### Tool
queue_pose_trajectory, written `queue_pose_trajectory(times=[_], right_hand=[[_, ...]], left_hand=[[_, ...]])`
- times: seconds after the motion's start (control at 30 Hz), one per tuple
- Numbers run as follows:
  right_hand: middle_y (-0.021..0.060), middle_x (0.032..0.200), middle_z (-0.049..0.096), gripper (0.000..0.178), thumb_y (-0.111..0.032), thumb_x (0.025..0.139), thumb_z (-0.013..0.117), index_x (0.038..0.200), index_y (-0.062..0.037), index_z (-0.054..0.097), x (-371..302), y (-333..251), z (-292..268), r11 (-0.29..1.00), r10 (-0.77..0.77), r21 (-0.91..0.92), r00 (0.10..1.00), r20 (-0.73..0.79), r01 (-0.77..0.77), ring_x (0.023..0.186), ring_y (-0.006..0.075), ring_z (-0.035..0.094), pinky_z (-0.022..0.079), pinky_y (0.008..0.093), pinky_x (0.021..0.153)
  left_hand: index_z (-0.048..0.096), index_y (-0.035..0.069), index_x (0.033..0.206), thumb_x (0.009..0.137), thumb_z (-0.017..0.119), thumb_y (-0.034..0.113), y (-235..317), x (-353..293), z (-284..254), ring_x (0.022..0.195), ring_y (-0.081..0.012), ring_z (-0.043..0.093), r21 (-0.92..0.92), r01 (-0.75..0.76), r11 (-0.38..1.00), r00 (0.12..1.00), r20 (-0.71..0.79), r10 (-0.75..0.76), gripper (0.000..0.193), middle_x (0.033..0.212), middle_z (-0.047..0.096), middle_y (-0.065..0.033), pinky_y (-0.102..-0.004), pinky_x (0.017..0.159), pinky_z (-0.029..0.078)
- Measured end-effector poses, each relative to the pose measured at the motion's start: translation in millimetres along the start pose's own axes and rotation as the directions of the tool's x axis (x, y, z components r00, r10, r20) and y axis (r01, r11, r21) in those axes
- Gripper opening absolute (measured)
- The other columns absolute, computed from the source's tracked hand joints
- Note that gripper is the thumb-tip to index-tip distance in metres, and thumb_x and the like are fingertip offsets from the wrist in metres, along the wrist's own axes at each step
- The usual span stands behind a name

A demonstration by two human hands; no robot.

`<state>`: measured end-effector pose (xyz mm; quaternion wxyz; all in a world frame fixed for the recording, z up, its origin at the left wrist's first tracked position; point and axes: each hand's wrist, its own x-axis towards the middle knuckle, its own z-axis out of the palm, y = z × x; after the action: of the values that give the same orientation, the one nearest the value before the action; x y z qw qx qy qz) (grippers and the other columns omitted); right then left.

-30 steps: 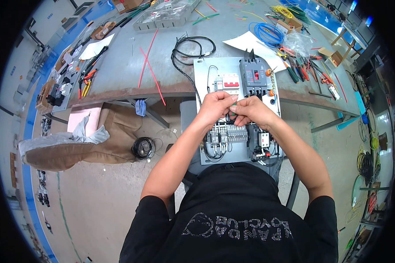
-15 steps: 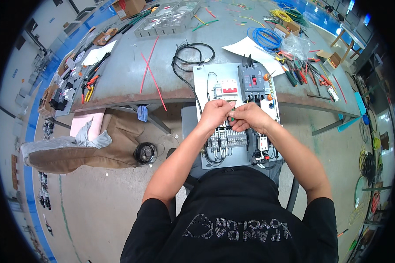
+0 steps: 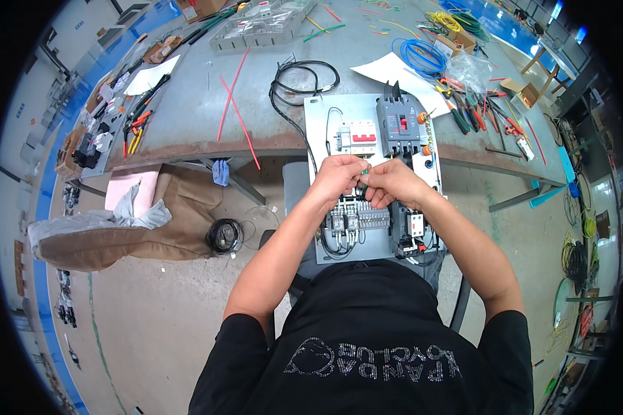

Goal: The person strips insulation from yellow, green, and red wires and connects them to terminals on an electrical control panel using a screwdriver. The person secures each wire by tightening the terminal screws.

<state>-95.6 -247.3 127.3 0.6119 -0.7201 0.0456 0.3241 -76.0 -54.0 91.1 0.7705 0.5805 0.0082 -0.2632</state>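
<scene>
- Mounting plate (image 3: 317, 124): beneath the grip, extending beyond it and nearer the body.
- Left hand (image 3: 339, 177) and right hand (image 3: 396, 182): fingertips pinched together, holding a thin green piece.
- Moulded-case circuit breaker (image 3: 400, 124): beyond the grip, rightward.
- Thin green piece (image 3: 365, 172): between both hands' fingertips, mostly hidden.
</scene>
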Motion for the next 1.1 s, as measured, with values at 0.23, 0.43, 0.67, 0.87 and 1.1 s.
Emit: queue_pose_trajectory(times=[0.23,0.43,0.67,0.87,1.1], right_hand=[[0.0085,0.076,0.07,0.022,-0.019,0.099,0.074,0.089,0.0006,0.07,3.5,3.9,-2.1,0.994,-0.081,0.067,0.986,-0.144,0.091,0.059,0.0167,0.071,0.058,0.0286,0.051],[0.0018,0.066,0.061,0.031,-0.021,0.102,0.072,0.077,-0.0045,0.064,5.6,2.0,0.8,0.995,-0.088,-0.063,0.984,-0.152,0.079,0.049,0.0099,0.056,0.043,0.026,0.044],[-0.0001,0.062,0.053,0.035,-0.02,0.104,0.067,0.073,-0.006,0.059,9.2,-4.1,3.4,0.987,-0.062,-0.154,0.988,-0.145,0.039,0.045,0.0105,0.049,0.035,0.029,0.04],[0.0058,0.064,0.06,0.03,-0.02,0.101,0.065,0.08,0.0013,0.067,19.0,-1.8,5.3,0.965,-0.054,-0.262,0.983,-0.174,0.006,0.046,0.0147,0.055,0.043,0.033,0.04],[0.0088,0.059,0.06,0.028,-0.021,0.101,0.063,0.088,0.0028,0.071,32.5,-9.3,9.9,0.898,-0.044,-0.435,0.972,-0.23,-0.062,0.042,0.0193,0.054,0.044,0.0378,0.04]], left_hand=[[0.075,0.002,0.094,0.1,0.07,0.013,-0.1,4.6,0.6,0.049,-0.0024,0.034,-0.04,0.009,0.999,0.999,-0.031,-0.01,0.013,0.065,0.052,0.007,-0.0235,0.045,0.022],[0.074,0.002,0.092,0.099,0.071,0.014,-1.5,6.5,1.5,0.049,-0.0033,0.036,0.03,0.02,0.999,0.998,-0.057,-0.018,0.014,0.066,0.053,0.0063,-0.0238,0.045,0.023],[0.071,0.004,0.078,0.095,0.078,0.021,-5.7,9.8,3.3,0.051,-0.0039,0.045,0.381,-0.138,0.914,0.96,-0.178,0.219,0.026,0.064,0.06,0.0035,-0.0247,0.045,0.03],[0.074,0.001,0.076,0.089,0.08,0.02,-8.1,12.5,-5.8,0.065,-0.009,0.057,0.362,-0.05,0.931,0.975,-0.183,0.124,0.024,0.07,0.068,-0.0025,-0.0296,0.062,0.047],[0.076,0.0,0.079,0.092,0.081,0.019,-24.2,31.2,-14.2,0.063,-0.008,0.06,0.399,-0.097,0.912,0.963,-0.193,0.186,0.023,0.074,0.073,-0.0045,-0.0251,0.059,0.047]])
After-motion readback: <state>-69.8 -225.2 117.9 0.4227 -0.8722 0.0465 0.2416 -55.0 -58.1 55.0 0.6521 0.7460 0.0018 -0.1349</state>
